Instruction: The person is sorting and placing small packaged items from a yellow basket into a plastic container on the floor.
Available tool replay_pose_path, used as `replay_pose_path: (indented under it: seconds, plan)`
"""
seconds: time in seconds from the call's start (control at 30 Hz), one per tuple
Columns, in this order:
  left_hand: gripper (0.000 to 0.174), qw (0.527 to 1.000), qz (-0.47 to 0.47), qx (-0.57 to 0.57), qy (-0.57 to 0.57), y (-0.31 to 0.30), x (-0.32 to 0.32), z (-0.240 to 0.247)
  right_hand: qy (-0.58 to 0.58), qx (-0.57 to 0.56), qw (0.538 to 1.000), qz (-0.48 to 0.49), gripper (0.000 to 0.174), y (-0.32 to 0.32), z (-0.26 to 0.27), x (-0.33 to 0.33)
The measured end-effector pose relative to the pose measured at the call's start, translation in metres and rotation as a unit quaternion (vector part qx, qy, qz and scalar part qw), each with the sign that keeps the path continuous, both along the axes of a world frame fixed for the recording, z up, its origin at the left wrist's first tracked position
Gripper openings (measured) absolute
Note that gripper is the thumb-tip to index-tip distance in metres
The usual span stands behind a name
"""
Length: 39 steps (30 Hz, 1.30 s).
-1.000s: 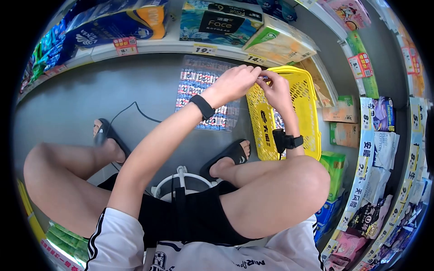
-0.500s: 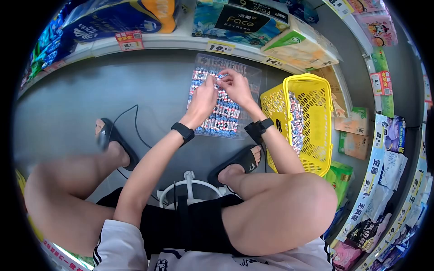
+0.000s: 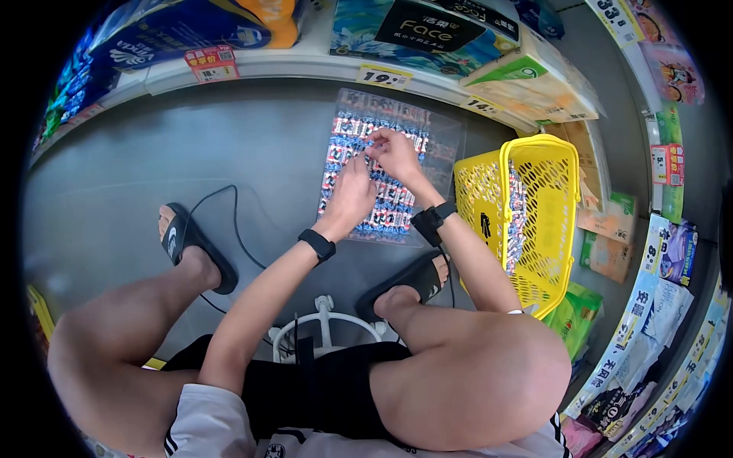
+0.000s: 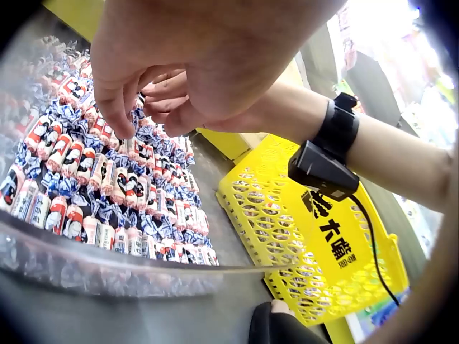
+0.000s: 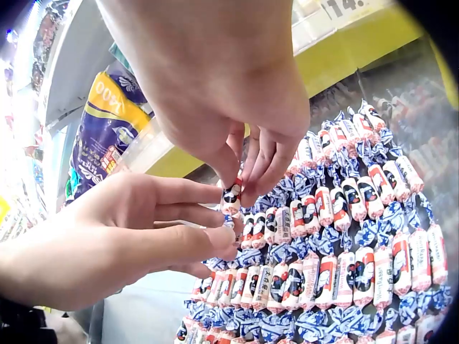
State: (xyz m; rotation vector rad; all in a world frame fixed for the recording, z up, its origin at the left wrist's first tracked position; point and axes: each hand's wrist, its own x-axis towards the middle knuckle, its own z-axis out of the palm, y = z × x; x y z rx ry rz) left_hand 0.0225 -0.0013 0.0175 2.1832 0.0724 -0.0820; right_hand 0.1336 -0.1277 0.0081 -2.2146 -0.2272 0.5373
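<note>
Both hands meet over a clear plastic box [image 4: 237,270] on the floor, filled with rows of wrapped candies [image 5: 351,269] in white, red and blue paper. Between thumb and fingers, my right hand [image 3: 395,156] pinches one wrapped candy [image 5: 232,196] by its upper part. My left hand [image 3: 350,197] pinches the twisted lower end of that same candy. In the left wrist view, the left hand's fingers hide the candy. Right of the box stands a yellow basket [image 3: 484,183] with more wrapped candies [image 3: 517,217] inside.
Shelves with tissue packs [image 3: 447,34] run along the back, and a shelf of packets [image 3: 672,298] curves along the right. Sandalled feet [image 3: 412,288] flank the box's near side. A thin black cable [image 3: 243,237] loops over the floor, near a white stool base [image 3: 324,317].
Both hands came from the basket's rim to over the box by half a second ago. Since then they stay there on a candy, the left hand shifting slightly right and down.
</note>
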Motion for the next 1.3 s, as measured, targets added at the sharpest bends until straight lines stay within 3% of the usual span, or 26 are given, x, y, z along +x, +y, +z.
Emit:
replay_pose_path:
  seconds: [0.27,0.47,0.53,0.63,0.83,0.9,1.03,1.3]
  plan:
    - [0.062,0.998,0.037,0.037,0.03,-0.01,-0.02,-0.003,-0.026,0.0,1.0,0.01,0.022,0.015,-0.023,-0.007]
    - [0.058,0.991,0.014,0.129,0.029,-0.01,-0.02,0.003,-0.09,-0.039,0.995,0.01,0.024,0.023,-0.025,-0.014]
    - [0.06,0.971,-0.011,0.232,-0.056,-0.007,-0.022,-0.01,-0.091,-0.036,0.995,0.007,0.025,0.024,-0.026,-0.015]
    - [0.072,0.959,-0.056,0.278,-0.013,-0.007,-0.024,-0.022,-0.089,-0.024,0.996,-0.006,0.026,0.025,-0.025,-0.017]
    - [0.075,0.947,-0.077,0.312,0.015,-0.007,-0.026,-0.022,-0.097,-0.01,0.995,-0.007,0.023,0.026,-0.024,-0.016]
    - [0.076,0.937,-0.087,0.338,0.012,-0.006,-0.026,-0.02,-0.163,-0.049,0.985,0.027,0.023,0.024,-0.024,-0.015]
    - [0.079,0.907,-0.118,0.403,0.033,-0.009,-0.025,-0.02,-0.129,-0.031,0.991,0.026,0.021,0.026,-0.025,-0.015]
    - [0.074,0.913,-0.107,0.391,0.042,-0.014,-0.019,-0.013,-0.139,-0.062,0.988,0.029,0.021,0.028,-0.018,-0.023]
